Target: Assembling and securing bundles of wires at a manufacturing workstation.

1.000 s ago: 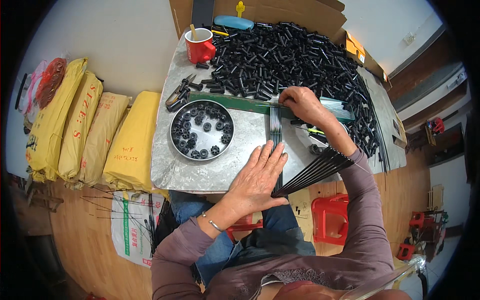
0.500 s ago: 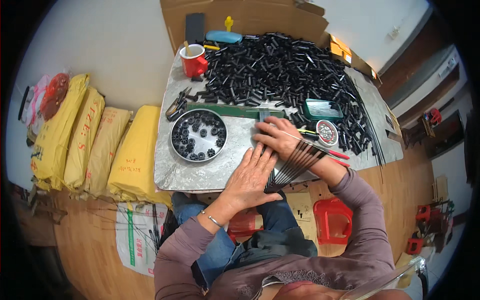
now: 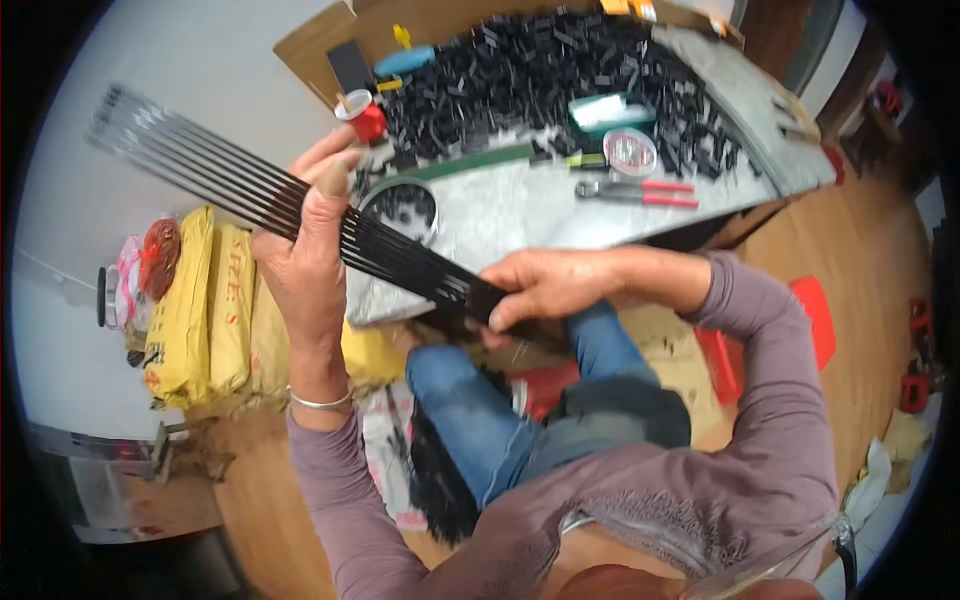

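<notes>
at grey tabletop (image 3: 505,210) — black rods (image 3: 400,258), wooden floor (image 3: 262,465)

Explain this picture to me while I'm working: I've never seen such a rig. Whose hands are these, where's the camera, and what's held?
There is no machine: a person works bare-handed, filmed downward by a fisheye camera on their head, so straight edges bend. The left hand and right hand hold a bundle of thin black rods, raised and slanting toward the upper left. On the gray table are a heap of short black pieces, a red mug, a green tray, red-handled pliers and a round dish partly hidden behind the rods. Blur hides finer details.
</notes>
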Demonstrator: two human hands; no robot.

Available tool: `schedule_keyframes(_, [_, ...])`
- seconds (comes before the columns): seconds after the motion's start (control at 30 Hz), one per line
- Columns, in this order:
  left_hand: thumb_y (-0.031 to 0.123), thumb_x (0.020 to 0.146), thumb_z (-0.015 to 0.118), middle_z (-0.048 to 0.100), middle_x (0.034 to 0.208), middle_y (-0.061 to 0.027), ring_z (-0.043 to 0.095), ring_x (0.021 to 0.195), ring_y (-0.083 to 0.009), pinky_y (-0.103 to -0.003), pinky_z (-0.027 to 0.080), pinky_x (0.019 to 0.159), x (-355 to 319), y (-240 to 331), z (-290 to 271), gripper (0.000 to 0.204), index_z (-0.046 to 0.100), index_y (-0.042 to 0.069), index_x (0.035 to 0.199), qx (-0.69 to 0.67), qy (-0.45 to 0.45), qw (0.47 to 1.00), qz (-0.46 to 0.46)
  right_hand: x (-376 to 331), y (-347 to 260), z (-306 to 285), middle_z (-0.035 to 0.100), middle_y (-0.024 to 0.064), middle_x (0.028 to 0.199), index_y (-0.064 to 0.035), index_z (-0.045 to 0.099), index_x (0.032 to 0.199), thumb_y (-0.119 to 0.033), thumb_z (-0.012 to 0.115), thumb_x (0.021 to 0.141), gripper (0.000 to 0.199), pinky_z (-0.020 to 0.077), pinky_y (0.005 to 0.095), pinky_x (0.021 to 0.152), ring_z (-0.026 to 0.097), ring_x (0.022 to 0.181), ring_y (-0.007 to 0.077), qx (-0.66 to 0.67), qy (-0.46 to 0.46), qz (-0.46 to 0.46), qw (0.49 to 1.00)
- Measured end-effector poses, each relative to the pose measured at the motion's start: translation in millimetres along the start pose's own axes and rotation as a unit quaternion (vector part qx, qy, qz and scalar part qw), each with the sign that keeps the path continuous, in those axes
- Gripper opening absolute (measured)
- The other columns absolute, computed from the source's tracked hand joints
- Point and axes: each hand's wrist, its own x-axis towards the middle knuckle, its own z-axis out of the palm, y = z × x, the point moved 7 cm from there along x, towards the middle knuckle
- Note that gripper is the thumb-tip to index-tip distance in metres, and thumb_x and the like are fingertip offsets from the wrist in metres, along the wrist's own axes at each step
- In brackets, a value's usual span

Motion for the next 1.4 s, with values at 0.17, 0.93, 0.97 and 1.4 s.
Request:
schedule_keyframes(0.17, [0.031,0.092,0.053,0.065,0.072,-0.0066,0.059,0.057,-0.0129,-0.025,0.047,0.054,-132,-127,-12,0.035,0.067,0.000,0.085,0.075,-0.287,0.876,-0.381,-21,66,21,0.064,0.0054,0.083,0.0004,0.055,0.103,-0.008,0.058,0.090,0.016,0.0519,0.0273,0.067,0.062,0.072,0.0123,0.072,-0.075,0.151,0.983])
schedule_keyframes(0.93, [0.034,0.090,0.059,0.057,0.066,-0.0037,0.056,0.056,-0.0150,-0.028,0.048,0.057,-191,-91,128,0.032,0.058,0.002,0.088,-0.260,-0.428,0.736,-0.455,-55,50,84,0.066,0.0090,0.086,0.0001,0.065,0.096,-0.024,0.069,0.081,0.029,0.0498,0.0315,0.072,0.063,0.079,0.0176,-0.076,-0.130,-0.030,0.988])
schedule_keyframes(0.97, [0.036,0.092,0.058,0.057,0.065,-0.0049,0.056,0.053,-0.0158,-0.028,0.048,0.055,-159,-80,123,0.033,0.057,0.002,0.093,-0.272,-0.409,0.745,-0.451,-52,59,83,0.066,0.0093,0.088,0.0015,0.064,0.101,-0.026,0.071,0.081,0.035,0.0497,0.0313,0.073,0.063,0.080,0.0176,-0.159,-0.137,0.016,0.978])
schedule_keyframes(1.4, [0.027,0.095,0.053,0.058,0.076,-0.0036,0.058,0.071,-0.0149,-0.029,0.048,0.068,-218,-122,161,0.023,0.054,0.004,0.098,-0.292,-0.103,0.879,-0.363,3,310,22,0.064,0.0081,0.089,-0.0020,0.062,0.104,-0.034,0.064,0.087,0.037,0.0463,0.0360,0.078,0.055,0.083,0.0200,-0.159,0.068,0.071,0.982])
